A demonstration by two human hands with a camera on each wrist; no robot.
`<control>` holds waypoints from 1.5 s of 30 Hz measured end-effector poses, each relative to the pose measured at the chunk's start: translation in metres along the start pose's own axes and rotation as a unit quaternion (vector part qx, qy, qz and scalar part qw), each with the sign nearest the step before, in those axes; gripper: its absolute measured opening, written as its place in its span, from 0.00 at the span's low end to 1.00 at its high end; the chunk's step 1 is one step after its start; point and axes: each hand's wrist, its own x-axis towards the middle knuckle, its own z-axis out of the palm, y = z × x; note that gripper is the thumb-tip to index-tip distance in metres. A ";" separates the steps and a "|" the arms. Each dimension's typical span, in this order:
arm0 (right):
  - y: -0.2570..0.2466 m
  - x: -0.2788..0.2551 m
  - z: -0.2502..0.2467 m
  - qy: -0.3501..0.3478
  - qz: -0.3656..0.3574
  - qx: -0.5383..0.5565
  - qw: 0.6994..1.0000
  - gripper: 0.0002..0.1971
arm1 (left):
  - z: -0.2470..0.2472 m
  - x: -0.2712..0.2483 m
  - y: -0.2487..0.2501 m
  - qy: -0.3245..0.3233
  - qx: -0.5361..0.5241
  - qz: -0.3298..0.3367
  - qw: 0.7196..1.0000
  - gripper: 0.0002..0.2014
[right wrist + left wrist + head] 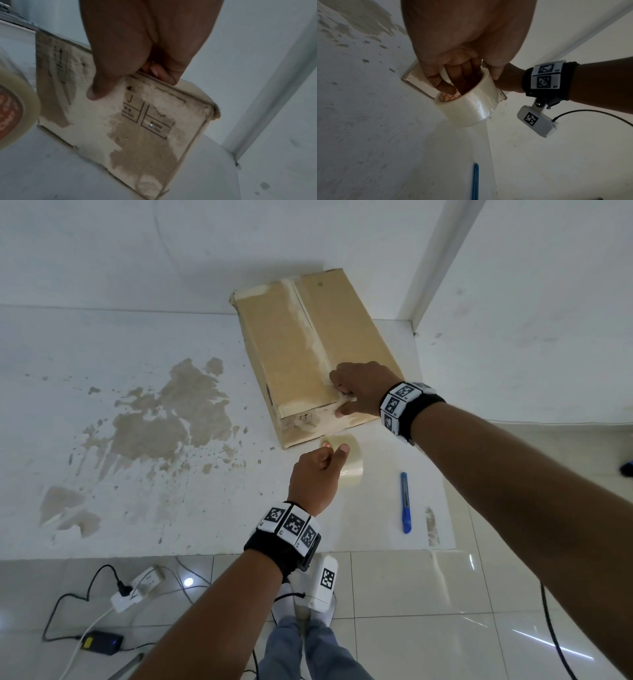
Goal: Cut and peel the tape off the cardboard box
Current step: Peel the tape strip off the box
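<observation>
Holding: the left hand (313, 474) holds a round roll of clear sticky tape (467, 100) just above the white worktop (137, 501). Its fingers (453, 75) go inside the roll's hole and the thumb sits on the outside, so they pinch the roll wall.
Right hand: the right hand (363, 392) rests on the near top edge of the brown cardboard box (291, 350). The thumb (97, 88) presses flat on the box's front side. The other fingers curl over the top edge, pinching the box edge.
Box: the cardboard box lies flat on the worktop, close to the white wall (171, 251). It is just past the tape roll.
Tape on the box: a pale strip (310, 326) runs down the middle of the box top. I cannot tell if it is tape or a torn mark. The front side (137, 128) looks scuffed and whitish, with black printed signs.
Knife: a thin blue cutter knife (405, 503) lies on the worktop near the tape roll, on its right. No hand touches it.
Worktop: it has big brown stains (171, 419) on the left part.
</observation>
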 end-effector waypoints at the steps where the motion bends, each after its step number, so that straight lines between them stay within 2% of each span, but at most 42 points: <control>1: 0.001 0.001 -0.002 -0.009 -0.009 -0.001 1.000 0.25 | 0.000 0.000 0.001 0.000 0.001 0.001 1.000 0.32; 5: 0.004 -0.002 -0.007 -0.024 -0.025 -0.009 0.999 0.25 | -0.001 0.001 0.004 0.002 -0.003 0.002 1.000 0.32; 9: 0.007 -0.006 -0.007 -0.008 -0.023 0.014 1.000 0.24 | -0.005 0.002 0.004 0.003 0.003 0.002 1.000 0.31; 14: -0.005 -0.006 -0.009 -0.009 0.004 0.004 1.000 0.36 | -0.009 0.003 0.003 0.008 0.012 0.000 1.000 0.28; 18: -0.001 -0.018 0.003 0.064 0.007 0.054 0.996 0.42 | -0.008 0.002 0.005 0.001 0.011 -0.001 1.000 0.28; 21: 0.003 -0.028 0.012 0.141 0.029 0.144 0.979 0.47 | -0.007 0.001 0.008 -0.006 0.019 0.002 1.000 0.29; 23: 0.003 -0.031 0.016 0.168 0.031 0.170 0.971 0.44 | -0.006 0.001 0.007 -0.010 0.018 0.002 1.000 0.29; 26: 0.002 -0.029 0.020 0.146 0.010 0.131 0.981 0.35 | -0.006 -0.001 0.005 -0.013 0.020 0.005 1.000 0.29; 33: 0.006 -0.030 0.020 0.117 -0.014 0.071 0.991 0.40 | -0.006 -0.004 0.002 -0.021 0.007 -0.001 1.000 0.30; 38: 0.009 -0.024 0.006 0.068 -0.030 0.020 0.997 0.42 | -0.010 -0.004 0.000 -0.015 0.004 0.006 1.000 0.32; 41: 0.003 -0.019 0.005 0.071 -0.007 0.034 0.997 0.41 | -0.013 -0.005 -0.001 -0.008 0.007 0.011 1.000 0.33; 45: -0.005 -0.016 0.008 0.090 0.044 0.116 0.988 0.37 | -0.016 -0.006 -0.003 -0.008 0.016 0.011 1.000 0.33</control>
